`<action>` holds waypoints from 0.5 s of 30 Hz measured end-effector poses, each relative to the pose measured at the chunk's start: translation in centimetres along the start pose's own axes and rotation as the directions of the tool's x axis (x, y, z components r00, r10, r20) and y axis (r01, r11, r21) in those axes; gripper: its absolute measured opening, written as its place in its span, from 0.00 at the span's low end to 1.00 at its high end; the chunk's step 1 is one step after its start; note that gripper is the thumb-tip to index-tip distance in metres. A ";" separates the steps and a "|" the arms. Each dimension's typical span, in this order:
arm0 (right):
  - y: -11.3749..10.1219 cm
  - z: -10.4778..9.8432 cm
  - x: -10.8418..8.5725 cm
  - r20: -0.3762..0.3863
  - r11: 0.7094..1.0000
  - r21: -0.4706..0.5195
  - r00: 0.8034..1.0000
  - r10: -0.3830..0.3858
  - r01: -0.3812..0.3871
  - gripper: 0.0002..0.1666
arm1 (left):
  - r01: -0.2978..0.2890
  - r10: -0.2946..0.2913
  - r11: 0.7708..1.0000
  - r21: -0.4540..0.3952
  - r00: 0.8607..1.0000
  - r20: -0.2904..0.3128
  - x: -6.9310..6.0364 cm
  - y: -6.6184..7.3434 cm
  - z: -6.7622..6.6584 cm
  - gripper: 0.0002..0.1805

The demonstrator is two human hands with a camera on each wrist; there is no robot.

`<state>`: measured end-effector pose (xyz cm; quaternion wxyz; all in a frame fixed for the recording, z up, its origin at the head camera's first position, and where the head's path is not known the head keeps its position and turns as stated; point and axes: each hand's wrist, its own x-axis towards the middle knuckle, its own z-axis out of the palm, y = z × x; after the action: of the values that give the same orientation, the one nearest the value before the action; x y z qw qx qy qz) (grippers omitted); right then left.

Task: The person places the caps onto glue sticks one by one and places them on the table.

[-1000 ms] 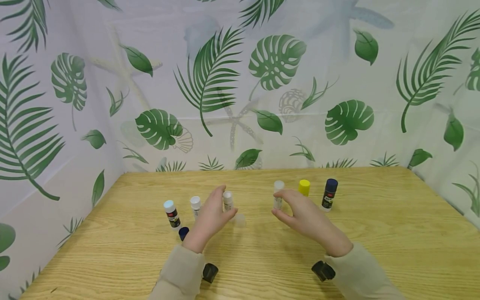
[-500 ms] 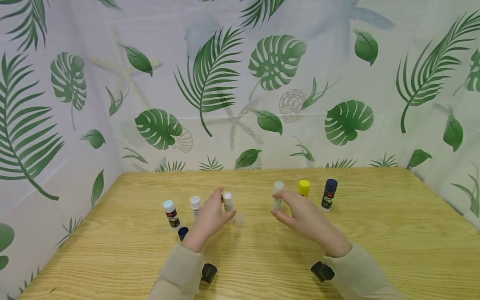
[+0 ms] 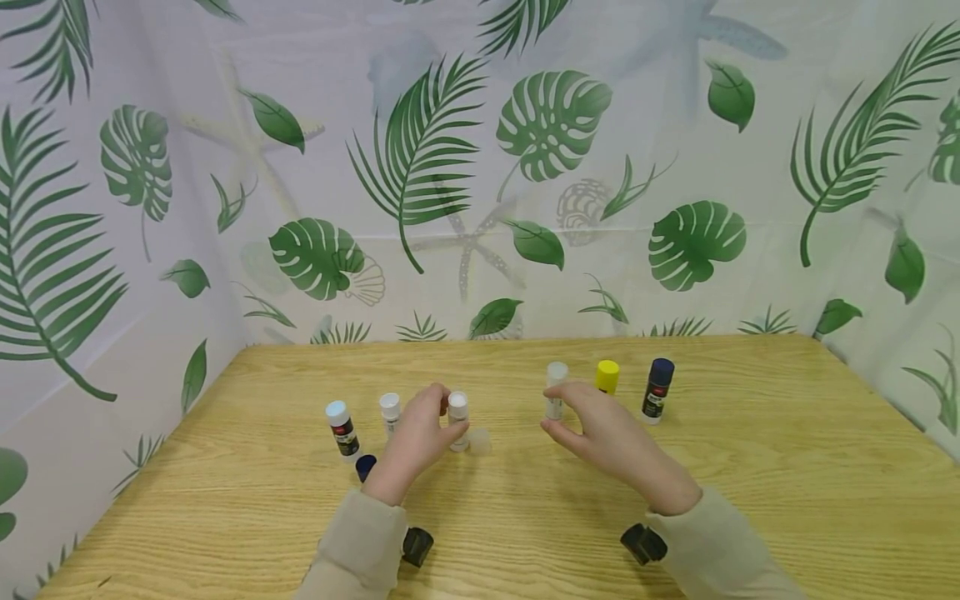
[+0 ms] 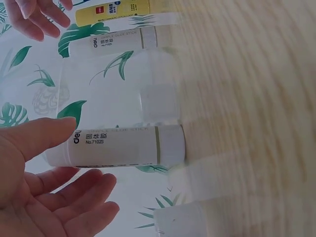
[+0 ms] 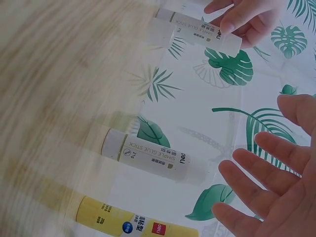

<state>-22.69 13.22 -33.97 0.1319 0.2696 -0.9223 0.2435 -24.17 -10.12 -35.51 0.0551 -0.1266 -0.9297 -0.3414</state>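
My left hand (image 3: 416, 437) pinches a white glue stick (image 3: 458, 423) near its top between thumb and fingers; the stick stands upright on the table, its label showing in the left wrist view (image 4: 113, 147). A small translucent cap (image 3: 480, 442) lies just right of its base. My right hand (image 3: 618, 433) is beside a second white glue stick (image 3: 555, 407) with a translucent top. In the right wrist view the fingers of that hand (image 5: 274, 182) are spread, apart from this stick (image 5: 153, 155).
Right of the second stick stand a yellow glue stick (image 3: 607, 377) and a dark-capped one (image 3: 657, 392). On the left are a white stick (image 3: 390, 410), a black-labelled stick (image 3: 342, 429) and a dark blue cap (image 3: 366, 467). Leaf-patterned cloth (image 3: 465, 275) rises behind the wooden table (image 3: 525, 525).
My left hand has brought its white glue stick a little toward me, close beside the translucent cap. My right hand has hardly moved.
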 end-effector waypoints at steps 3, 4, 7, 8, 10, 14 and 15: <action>-0.1 0.0 0.0 0.000 1.000 -0.001 1.000 -0.005 0.005 0.21 | 0.010 -0.010 1.000 -0.008 1.000 0.001 0.0 0.0 0.0 0.14; -0.1 -0.1 0.0 0.001 1.000 -0.001 1.000 -0.006 0.006 0.21 | 0.014 -0.014 1.000 -0.009 1.000 0.001 0.0 0.0 0.0 0.13; -0.1 -0.1 0.0 0.005 1.000 -0.001 1.000 -0.007 0.007 0.21 | 0.016 -0.016 1.000 0.001 1.000 0.003 0.0 -0.1 0.0 0.14; -0.1 0.0 0.0 0.006 1.000 -0.001 1.000 -0.006 0.006 0.21 | 0.016 -0.016 1.000 0.006 1.000 0.005 0.0 -0.1 0.0 0.14; -0.1 0.0 0.0 0.008 1.000 -0.003 1.000 -0.007 0.007 0.21 | 0.016 -0.016 1.000 0.022 1.000 0.013 0.1 -0.2 0.1 0.15; 0.0 0.1 0.0 0.007 1.000 -0.004 1.000 -0.007 0.007 0.21 | 0.009 -0.011 0.998 0.058 0.999 0.035 0.1 -0.3 0.1 0.14; 0.0 0.1 0.0 0.008 1.000 -0.003 1.000 -0.007 0.007 0.20 | 0.008 -0.010 0.998 0.065 0.999 0.038 0.1 -0.3 0.1 0.13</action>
<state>-22.64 13.17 -34.03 0.1296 0.2735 -0.9222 0.2407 -24.33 -10.22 -35.76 0.0398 -0.1270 -0.9417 -0.3089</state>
